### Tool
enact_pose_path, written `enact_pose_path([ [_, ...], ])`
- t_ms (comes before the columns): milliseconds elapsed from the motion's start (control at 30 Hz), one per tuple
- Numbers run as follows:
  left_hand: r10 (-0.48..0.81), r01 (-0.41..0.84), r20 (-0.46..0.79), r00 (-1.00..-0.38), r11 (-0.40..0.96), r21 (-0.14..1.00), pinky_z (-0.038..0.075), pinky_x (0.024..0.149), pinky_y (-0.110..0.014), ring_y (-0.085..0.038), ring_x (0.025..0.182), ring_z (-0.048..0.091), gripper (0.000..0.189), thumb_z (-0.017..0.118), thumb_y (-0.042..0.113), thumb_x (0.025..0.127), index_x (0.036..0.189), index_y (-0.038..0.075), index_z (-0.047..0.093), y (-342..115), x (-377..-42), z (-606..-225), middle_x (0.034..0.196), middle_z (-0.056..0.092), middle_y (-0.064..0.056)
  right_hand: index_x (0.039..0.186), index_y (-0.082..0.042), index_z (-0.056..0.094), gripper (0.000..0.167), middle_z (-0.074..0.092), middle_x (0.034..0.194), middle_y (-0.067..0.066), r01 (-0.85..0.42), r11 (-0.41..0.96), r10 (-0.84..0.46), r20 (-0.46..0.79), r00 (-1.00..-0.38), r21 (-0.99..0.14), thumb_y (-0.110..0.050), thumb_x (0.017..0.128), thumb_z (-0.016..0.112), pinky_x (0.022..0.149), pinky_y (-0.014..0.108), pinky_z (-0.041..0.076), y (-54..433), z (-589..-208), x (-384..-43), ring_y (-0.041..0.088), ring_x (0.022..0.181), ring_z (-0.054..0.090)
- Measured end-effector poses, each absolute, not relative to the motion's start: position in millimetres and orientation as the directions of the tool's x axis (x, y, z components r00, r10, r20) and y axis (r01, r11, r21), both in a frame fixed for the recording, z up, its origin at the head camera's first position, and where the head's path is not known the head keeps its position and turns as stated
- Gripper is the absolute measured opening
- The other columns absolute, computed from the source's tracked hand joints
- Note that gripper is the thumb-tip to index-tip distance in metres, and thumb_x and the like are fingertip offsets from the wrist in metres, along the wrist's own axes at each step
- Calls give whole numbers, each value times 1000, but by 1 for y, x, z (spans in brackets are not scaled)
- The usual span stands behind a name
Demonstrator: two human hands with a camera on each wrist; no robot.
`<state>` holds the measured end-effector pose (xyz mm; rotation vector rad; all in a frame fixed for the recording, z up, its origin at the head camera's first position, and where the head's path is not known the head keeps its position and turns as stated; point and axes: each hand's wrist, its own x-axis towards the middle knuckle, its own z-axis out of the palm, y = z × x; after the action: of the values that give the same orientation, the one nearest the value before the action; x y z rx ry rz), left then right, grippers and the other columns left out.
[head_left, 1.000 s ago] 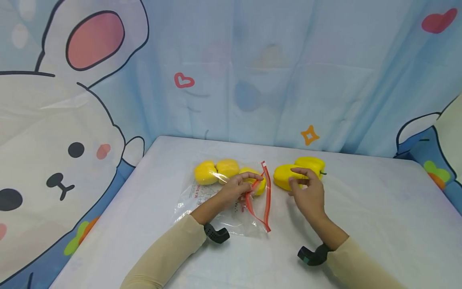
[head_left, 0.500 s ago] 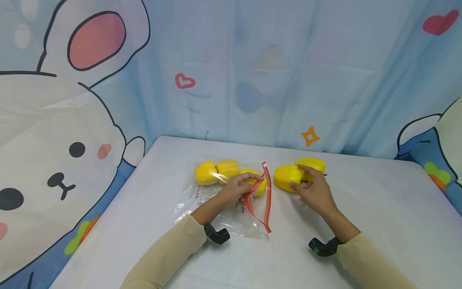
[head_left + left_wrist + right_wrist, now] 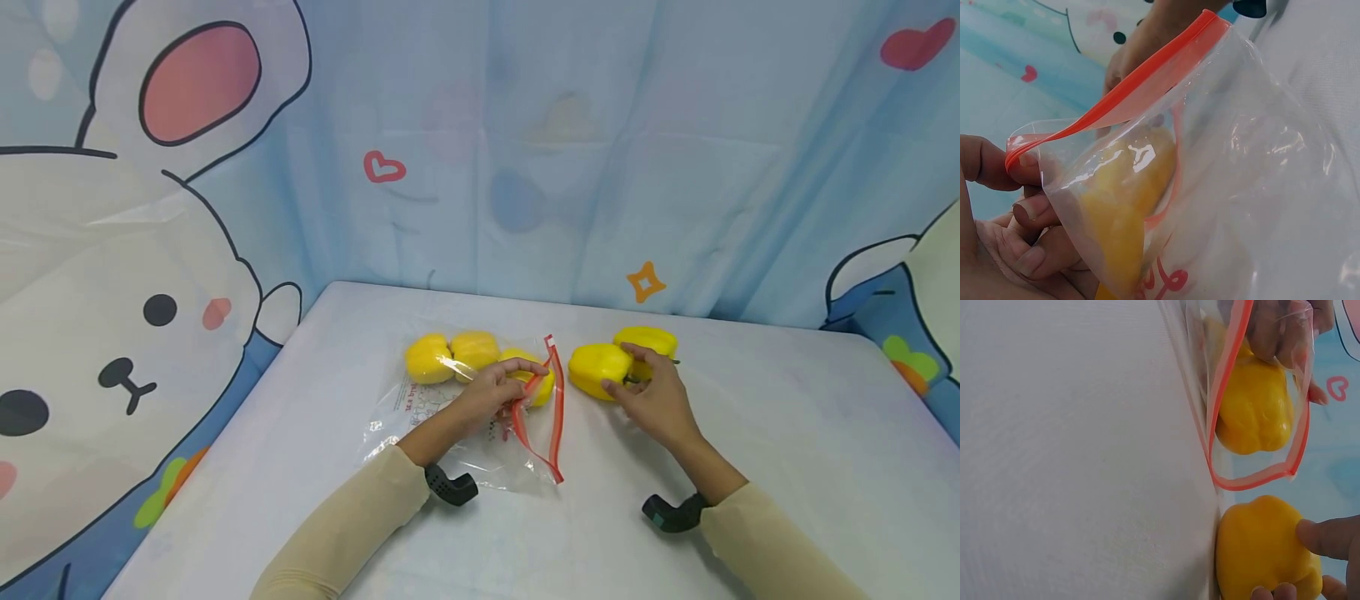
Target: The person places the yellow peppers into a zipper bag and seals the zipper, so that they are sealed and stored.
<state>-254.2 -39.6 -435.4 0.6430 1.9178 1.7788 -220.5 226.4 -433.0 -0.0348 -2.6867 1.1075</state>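
Observation:
A clear zip bag [image 3: 468, 458] with a red zip strip [image 3: 557, 417] lies on the table, its mouth facing right. Inside it are three yellow bell peppers [image 3: 474, 352]. My left hand [image 3: 491, 392] pinches the bag's upper edge and keeps the mouth apart; the left wrist view shows the fingers [image 3: 1035, 209] at the plastic. To the right of the mouth, my right hand [image 3: 663, 404] grips a loose yellow bell pepper [image 3: 597, 371] by its stem end. In the right wrist view that pepper [image 3: 1263, 544] rests close before the bag's opening, the thumb on its side.
Another yellow bell pepper [image 3: 647, 338] lies just behind the gripped one, partly covered by the right hand. A white cloth covers the table [image 3: 787, 433]. Behind it hangs a blue printed curtain [image 3: 562, 167]. Black wrist cameras [image 3: 675, 512] sit on both forearms.
My right hand has shifted a little right and down, its fingers settling round the stem end of the nearer loose pepper. The left hand and the bag stay in place.

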Motion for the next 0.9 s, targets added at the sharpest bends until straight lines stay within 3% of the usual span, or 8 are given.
enact_pose_path([
  [267,609,24,-17,-793,59,998,31,47,-22,-11,47,35,40,45,7,93,131,11,58,-40,-254,-435,69,55,1,149,-8,38,74,41,145,27,-46,688,108,165,-980,-724,-28,87,73,51,28,51,227,-436,-221,21,54,58],
  [900,603,20,-30,-797,77,997,32,48,-22,-11,47,36,40,46,7,94,131,13,58,-39,-253,-434,72,55,-3,153,-11,30,80,40,147,26,-3,666,123,113,-986,-746,-36,88,71,52,28,52,227,-438,-221,20,55,58],
])
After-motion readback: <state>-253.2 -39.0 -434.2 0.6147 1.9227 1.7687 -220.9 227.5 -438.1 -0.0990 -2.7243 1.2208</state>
